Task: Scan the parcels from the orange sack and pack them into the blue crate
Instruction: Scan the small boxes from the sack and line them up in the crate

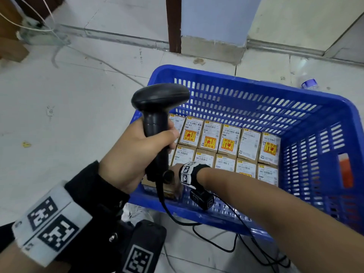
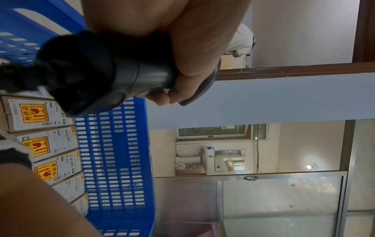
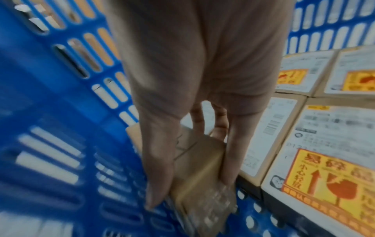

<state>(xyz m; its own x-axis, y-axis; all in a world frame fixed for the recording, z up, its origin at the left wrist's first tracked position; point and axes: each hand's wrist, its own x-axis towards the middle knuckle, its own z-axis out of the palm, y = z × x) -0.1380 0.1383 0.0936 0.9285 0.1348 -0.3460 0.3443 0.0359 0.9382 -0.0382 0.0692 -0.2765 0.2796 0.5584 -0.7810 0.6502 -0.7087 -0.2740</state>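
A: What is the crate like?

B: Blue plastic, rectangular, its walls and floor pierced with rows of slots. It stands on a pale tiled floor. Inside lie two rows of small brown cardboard parcels, each with a white printed label, several with a yellow-and-red fragile sticker, packed edge to edge.

A: And the left hand?

B: Raised over the crate's near left corner, its fingers and thumb wrapped round the handle of a scanner. The scanner is matte black, with a rounded head on top and a cable trailing from its base onto the floor.

A: The right hand?

B: Its forearm reaches across the near rim and down into the crate's near left corner. The fingers point downward and clasp a parcel by its two sides. That parcel is plain brown card with clear tape over it, low in the corner beside the nearer row. The right wrist view is blurred, so whether it touches the slotted floor cannot be told.

A: Anything on the wrists?

B: Bands with black-and-white square markers.
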